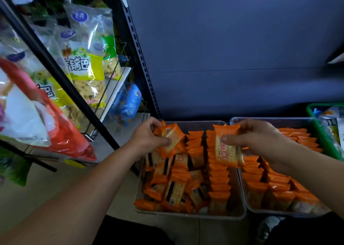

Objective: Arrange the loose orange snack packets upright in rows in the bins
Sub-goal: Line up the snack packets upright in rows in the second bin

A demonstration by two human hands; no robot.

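Note:
Two clear plastic bins sit side by side on the floor. The left bin (193, 215) holds a loose jumble of orange snack packets (173, 187) on its left side and upright rows (217, 179) on its right. The right bin (297, 120) is packed with upright rows (275, 190). My left hand (147, 136) grips a few orange packets (172, 139) above the far left corner of the left bin. My right hand (260, 138) pinches one orange packet (228, 147) between the two bins, its printed face toward me.
A black metal rack (137, 54) with hanging bags of chips (87, 65) and a blue packet (128, 103) stands to the left. A green basket (323, 138) with other goods touches the right bin. A dark blue panel (232, 49) rises behind the bins.

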